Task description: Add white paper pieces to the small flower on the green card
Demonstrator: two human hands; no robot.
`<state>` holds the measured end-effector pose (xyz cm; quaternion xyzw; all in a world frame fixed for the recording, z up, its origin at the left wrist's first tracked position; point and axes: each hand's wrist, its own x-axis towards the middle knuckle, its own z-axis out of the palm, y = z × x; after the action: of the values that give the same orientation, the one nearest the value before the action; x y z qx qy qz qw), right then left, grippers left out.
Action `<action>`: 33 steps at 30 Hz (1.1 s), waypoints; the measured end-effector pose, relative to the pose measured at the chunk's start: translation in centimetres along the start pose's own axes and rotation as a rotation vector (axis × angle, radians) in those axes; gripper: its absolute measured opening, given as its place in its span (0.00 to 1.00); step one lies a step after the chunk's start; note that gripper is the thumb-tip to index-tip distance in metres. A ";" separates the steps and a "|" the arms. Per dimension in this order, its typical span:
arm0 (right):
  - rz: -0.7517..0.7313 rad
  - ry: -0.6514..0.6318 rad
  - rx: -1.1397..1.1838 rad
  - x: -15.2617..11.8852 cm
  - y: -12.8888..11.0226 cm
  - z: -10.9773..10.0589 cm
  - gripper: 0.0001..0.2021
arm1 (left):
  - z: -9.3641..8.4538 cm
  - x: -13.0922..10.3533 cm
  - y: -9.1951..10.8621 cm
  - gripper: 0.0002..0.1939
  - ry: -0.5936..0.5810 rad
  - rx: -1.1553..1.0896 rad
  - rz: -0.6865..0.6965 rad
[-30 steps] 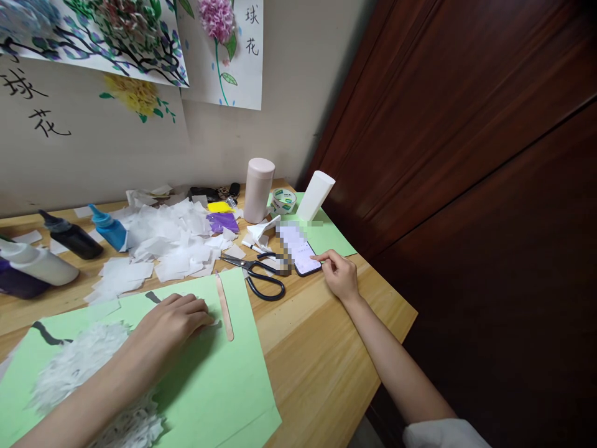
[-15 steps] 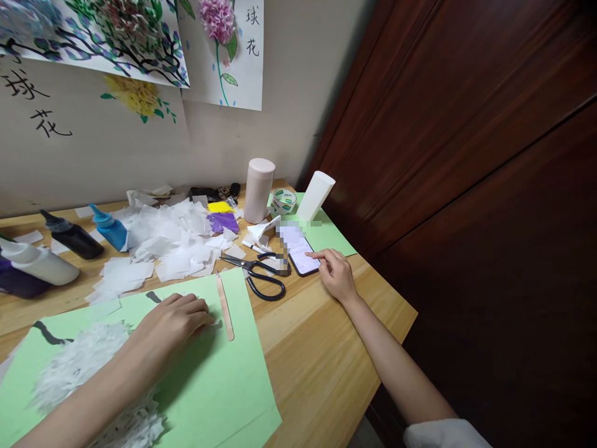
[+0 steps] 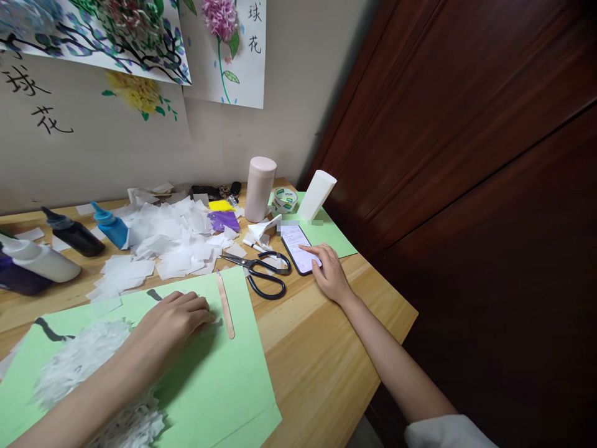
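Observation:
My left hand (image 3: 180, 320) rests on a sheet of green paper (image 3: 224, 386), its fingers curled down and together. A bit of white paper (image 3: 217, 322) peeks out at the fingertips; the rest is hidden under the hand. Just right of it lies a wooden craft stick (image 3: 225, 308). Fluffy white paper clusters (image 3: 86, 351) sit on the green sheet, partly behind my left forearm. My right hand (image 3: 331, 274) is over a lit smartphone (image 3: 298, 247) lying on the table, index finger stretched onto the screen, holding nothing.
Black-handled scissors (image 3: 261, 267) lie between the hands. White paper squares (image 3: 172, 230) are heaped behind the green sheet, with paint bottles (image 3: 74, 235) to their left. A pink cylinder (image 3: 261, 190), a tape roll (image 3: 284, 200) and a white tube (image 3: 317, 195) stand at the back. A dark wooden panel (image 3: 489, 186) borders the right.
My right index finger has moved slightly up and left across the phone, whose screen shows a different page. My left hand keeps its place on the green paper.

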<state>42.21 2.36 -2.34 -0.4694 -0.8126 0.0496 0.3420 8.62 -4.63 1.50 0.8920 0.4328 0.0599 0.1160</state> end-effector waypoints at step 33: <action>0.077 0.244 -0.146 -0.3 0.3 -0.8 0.13 | -0.1 -0.1 0.0 0.15 -0.002 -0.010 -0.006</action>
<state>43.06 2.08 -2.02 -0.5264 -0.7478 -0.0539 0.4010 8.52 -4.69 1.57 0.8902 0.4350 0.0608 0.1211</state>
